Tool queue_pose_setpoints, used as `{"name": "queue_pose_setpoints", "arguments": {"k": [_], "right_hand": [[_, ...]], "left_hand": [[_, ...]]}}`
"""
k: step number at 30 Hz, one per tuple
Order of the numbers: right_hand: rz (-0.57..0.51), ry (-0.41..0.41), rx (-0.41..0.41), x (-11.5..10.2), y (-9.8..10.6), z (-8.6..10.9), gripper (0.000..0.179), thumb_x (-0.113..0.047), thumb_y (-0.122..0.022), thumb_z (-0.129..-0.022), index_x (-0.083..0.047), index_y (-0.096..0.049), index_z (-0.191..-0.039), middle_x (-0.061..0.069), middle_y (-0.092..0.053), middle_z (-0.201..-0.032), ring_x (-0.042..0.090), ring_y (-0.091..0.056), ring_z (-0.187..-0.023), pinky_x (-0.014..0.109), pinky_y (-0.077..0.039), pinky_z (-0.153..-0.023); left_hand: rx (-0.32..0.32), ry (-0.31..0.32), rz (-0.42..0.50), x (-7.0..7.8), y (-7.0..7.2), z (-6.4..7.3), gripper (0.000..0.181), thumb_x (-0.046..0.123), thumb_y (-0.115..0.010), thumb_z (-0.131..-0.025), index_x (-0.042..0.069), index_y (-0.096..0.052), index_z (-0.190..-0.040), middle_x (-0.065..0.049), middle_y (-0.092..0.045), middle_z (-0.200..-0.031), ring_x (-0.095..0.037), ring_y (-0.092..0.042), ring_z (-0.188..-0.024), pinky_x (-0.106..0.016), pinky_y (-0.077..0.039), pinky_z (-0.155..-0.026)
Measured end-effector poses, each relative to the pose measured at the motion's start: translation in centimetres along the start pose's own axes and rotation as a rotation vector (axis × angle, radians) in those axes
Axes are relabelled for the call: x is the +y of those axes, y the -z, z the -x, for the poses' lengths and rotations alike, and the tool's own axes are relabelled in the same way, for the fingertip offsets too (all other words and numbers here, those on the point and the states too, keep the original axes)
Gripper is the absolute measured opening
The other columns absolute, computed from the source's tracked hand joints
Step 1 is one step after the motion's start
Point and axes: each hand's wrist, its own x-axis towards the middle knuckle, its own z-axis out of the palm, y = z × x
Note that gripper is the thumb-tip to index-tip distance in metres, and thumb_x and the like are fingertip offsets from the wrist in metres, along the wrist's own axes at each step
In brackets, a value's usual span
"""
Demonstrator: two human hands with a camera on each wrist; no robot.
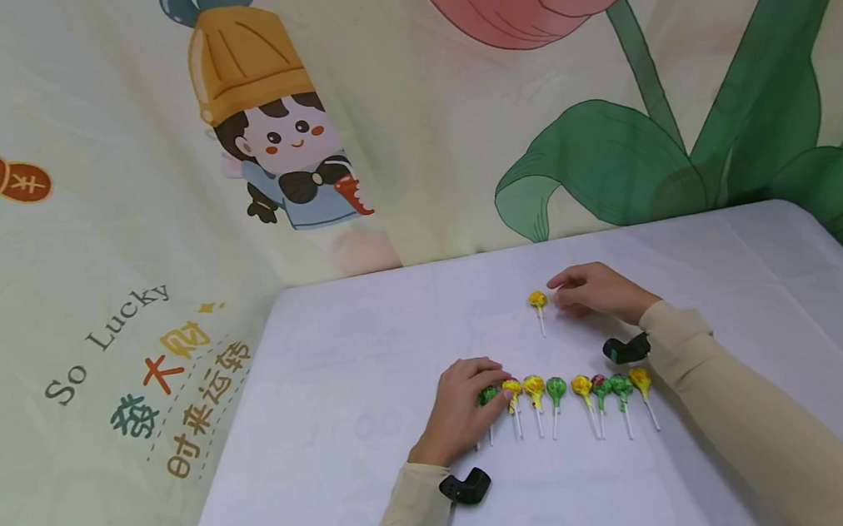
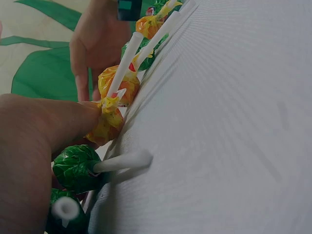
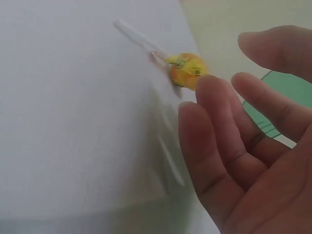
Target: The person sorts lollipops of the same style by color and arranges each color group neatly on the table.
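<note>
In the head view, my left hand (image 1: 459,410) is at the left end of a row of lollipops, pinching a yellow-wrapped lollipop (image 1: 512,387) by its head between thumb and fingers. Its thumb lies against that yellow wrapper (image 2: 108,127) in the left wrist view. Two green lollipops, one of them (image 2: 77,168) with its stick on the cloth, are close under this hand and partly hidden. Farther back, a single yellow lollipop (image 1: 537,299) lies apart from the row. My right hand (image 1: 599,291) is just right of it, fingers loosely bent and holding nothing.
The row continues rightward with another yellow lollipop (image 1: 533,387), a green one (image 1: 556,390) and several more, sticks toward me. A white cloth (image 1: 361,435) covers the table. Behind stands a printed curtain (image 1: 410,130). Black wrist cameras (image 1: 466,487) sit on both sleeves.
</note>
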Motion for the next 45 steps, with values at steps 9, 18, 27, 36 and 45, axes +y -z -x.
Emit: {"name": "queue_pose_setpoints", "arguments": {"k": [9,18,27,36,45], "right_hand": [[-0.041,0.048,0.022,1.9,1.3,3.1,0.044,-0.035,-0.06,-0.089,-0.011,-0.055,-0.126,0.009,-0.059,-0.115,0.027,-0.059,-0.093,0.036,-0.05,-0.08],[-0.1,0.038,0.085,2.8,1.7,6.5,0.046,-0.039,-0.062,-0.088,-0.012,-0.055,-0.124,0.01,-0.058,-0.115,0.028,-0.059,-0.094,0.037,-0.049,-0.079],[-0.071,0.01,0.156,3.7,1.4,8.1,0.046,-0.044,-0.059,-0.088,-0.015,-0.056,-0.125,0.008,-0.059,-0.113,0.028,-0.058,-0.093,0.035,-0.049,-0.078],[-0.04,-0.025,0.203,5.4,0.7,9.2,0.043,-0.042,-0.056,-0.091,-0.014,-0.056,-0.123,0.009,-0.061,-0.11,0.024,-0.06,-0.091,0.032,-0.05,-0.078],[0.04,0.019,0.209,5.5,0.1,10.5,0.045,-0.045,-0.056,-0.09,-0.012,-0.058,-0.12,0.007,-0.063,-0.102,0.023,-0.058,-0.088,0.028,-0.049,-0.074]], "left_hand": [[-0.008,0.007,0.015,0.2,-0.1,0.1,0.027,0.039,-0.056,-0.09,0.024,-0.068,-0.109,0.009,-0.055,-0.117,-0.009,-0.045,-0.11,-0.037,-0.032,-0.098],[0.033,-0.02,0.031,0.0,-0.1,0.0,0.025,0.036,-0.06,-0.089,0.023,-0.068,-0.108,0.008,-0.056,-0.115,-0.01,-0.046,-0.108,-0.039,-0.034,-0.094],[0.031,0.025,0.048,0.1,0.3,0.0,0.024,0.034,-0.062,-0.088,0.023,-0.068,-0.108,0.008,-0.056,-0.115,-0.011,-0.046,-0.11,-0.04,-0.033,-0.096],[0.004,0.071,0.071,0.2,0.1,0.0,0.027,0.036,-0.064,-0.086,0.023,-0.068,-0.11,0.009,-0.056,-0.117,-0.012,-0.045,-0.111,-0.041,-0.032,-0.098],[0.007,0.054,0.058,0.1,0.1,0.1,0.029,0.037,-0.063,-0.087,0.023,-0.068,-0.111,0.009,-0.055,-0.117,-0.011,-0.044,-0.111,-0.041,-0.031,-0.098]]}}
